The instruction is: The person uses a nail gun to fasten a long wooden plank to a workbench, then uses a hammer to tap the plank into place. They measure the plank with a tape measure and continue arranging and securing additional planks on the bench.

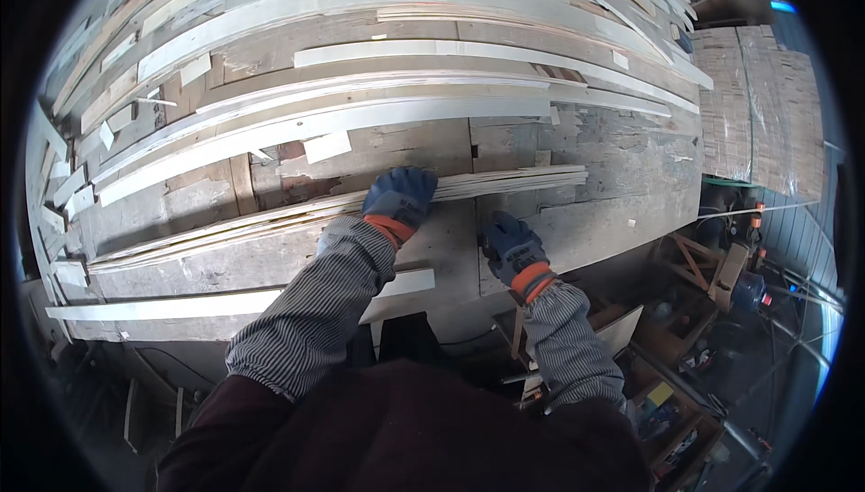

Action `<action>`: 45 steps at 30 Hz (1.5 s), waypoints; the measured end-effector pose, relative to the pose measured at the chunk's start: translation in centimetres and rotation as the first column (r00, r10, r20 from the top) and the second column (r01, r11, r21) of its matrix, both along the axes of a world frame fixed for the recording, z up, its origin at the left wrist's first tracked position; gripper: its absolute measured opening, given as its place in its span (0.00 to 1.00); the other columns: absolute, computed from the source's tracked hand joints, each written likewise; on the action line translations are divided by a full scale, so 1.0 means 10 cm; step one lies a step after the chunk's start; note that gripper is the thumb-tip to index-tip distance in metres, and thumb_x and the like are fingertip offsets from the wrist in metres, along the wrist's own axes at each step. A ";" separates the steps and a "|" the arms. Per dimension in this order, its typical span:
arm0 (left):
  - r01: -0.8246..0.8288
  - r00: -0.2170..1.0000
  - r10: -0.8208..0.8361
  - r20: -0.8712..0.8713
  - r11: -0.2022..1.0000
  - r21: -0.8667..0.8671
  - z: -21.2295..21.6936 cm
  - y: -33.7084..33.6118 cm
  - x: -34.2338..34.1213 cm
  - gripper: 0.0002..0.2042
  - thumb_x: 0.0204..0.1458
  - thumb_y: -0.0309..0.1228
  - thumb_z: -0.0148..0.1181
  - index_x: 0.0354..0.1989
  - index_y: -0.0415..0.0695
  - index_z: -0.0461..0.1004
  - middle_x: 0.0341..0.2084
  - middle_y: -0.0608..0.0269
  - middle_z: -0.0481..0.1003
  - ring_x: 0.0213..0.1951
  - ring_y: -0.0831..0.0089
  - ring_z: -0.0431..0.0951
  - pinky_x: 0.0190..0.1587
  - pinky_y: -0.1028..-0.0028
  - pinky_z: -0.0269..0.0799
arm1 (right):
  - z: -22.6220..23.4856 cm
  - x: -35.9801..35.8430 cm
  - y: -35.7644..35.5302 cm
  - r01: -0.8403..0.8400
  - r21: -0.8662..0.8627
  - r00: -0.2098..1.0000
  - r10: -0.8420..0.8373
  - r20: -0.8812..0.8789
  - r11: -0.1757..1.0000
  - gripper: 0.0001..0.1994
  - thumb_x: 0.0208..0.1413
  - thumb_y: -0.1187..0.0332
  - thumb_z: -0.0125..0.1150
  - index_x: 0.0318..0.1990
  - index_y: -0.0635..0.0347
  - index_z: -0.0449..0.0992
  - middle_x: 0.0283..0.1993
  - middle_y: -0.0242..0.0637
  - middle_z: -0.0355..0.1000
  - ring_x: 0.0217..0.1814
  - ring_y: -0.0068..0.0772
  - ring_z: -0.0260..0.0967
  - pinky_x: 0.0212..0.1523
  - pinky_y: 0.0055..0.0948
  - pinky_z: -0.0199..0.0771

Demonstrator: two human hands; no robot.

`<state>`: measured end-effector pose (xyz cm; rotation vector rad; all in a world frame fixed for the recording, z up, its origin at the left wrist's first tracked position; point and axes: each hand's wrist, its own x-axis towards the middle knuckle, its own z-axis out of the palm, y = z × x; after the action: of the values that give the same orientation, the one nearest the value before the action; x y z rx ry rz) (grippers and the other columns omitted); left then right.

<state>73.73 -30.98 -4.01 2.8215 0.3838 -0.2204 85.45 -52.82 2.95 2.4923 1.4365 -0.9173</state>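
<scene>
A long bundle of thin wood strips (518, 183) lies lengthwise over the worn wooden bench. My left hand (401, 196), in a blue glove with an orange cuff, closes over the middle of this bundle. To the right and nearer to me, my right hand (515, 244) in a matching glove is apart from the bundle, above the bench. Its fingers are curled in, and whatever they may hold is hidden. Close to the front edge, a single pale wood strip (180, 306) passes beneath my left forearm.
Many more pale strips (342, 112) and small offcuts (327, 147) cover the far part of the bench top (613, 163). A wrapped stack of boards (761, 109) stands beyond the right end. Below on the right are a wooden shelf with tools (671, 411) and a blue bottle (748, 291).
</scene>
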 end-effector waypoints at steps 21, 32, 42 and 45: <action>-0.016 0.988 0.051 -0.145 0.973 0.231 0.43 -0.14 0.01 0.40 0.41 0.59 0.60 0.62 0.50 0.60 0.47 0.56 0.71 0.49 0.57 0.70 0.57 0.55 0.59 | -0.11 -0.31 -0.63 0.980 0.167 0.160 -0.069 -0.985 -0.109 0.28 0.47 0.84 0.59 0.58 0.61 0.65 0.51 0.37 0.72 0.51 0.27 0.71 0.51 0.24 0.72; 0.009 0.930 0.355 0.092 0.227 -0.974 1.41 -1.26 -0.07 0.19 0.58 0.34 0.56 0.57 0.43 0.66 0.43 0.62 0.74 0.45 0.78 0.73 0.45 0.76 0.72 | 0.46 -0.49 -0.70 0.854 0.517 0.519 -0.185 -0.835 0.061 0.24 0.49 0.82 0.59 0.56 0.62 0.67 0.51 0.40 0.72 0.53 0.31 0.70 0.52 0.27 0.72; 0.213 0.950 0.154 0.270 0.308 -0.927 1.72 -1.02 -0.41 0.15 0.55 0.25 0.59 0.51 0.41 0.69 0.39 0.62 0.74 0.39 0.77 0.76 0.41 0.74 0.75 | 1.34 -0.71 -0.78 0.906 -0.275 -0.268 -0.067 -0.961 0.321 0.15 0.55 0.67 0.56 0.49 0.61 0.71 0.48 0.41 0.70 0.47 0.33 0.71 0.43 0.31 0.74; 0.272 0.916 0.118 0.384 0.519 -0.810 1.97 -1.06 -0.43 0.09 0.49 0.26 0.64 0.36 0.42 0.70 0.32 0.60 0.75 0.34 0.71 0.78 0.37 0.73 0.74 | 1.23 -0.71 -0.84 0.791 -0.425 -0.502 0.071 -0.862 0.439 0.17 0.56 0.64 0.52 0.51 0.60 0.69 0.45 0.41 0.70 0.43 0.33 0.71 0.41 0.30 0.73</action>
<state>69.41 -41.54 15.72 1.7958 0.0060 0.1364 78.32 -61.24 15.27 2.2222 -0.2576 -4.1306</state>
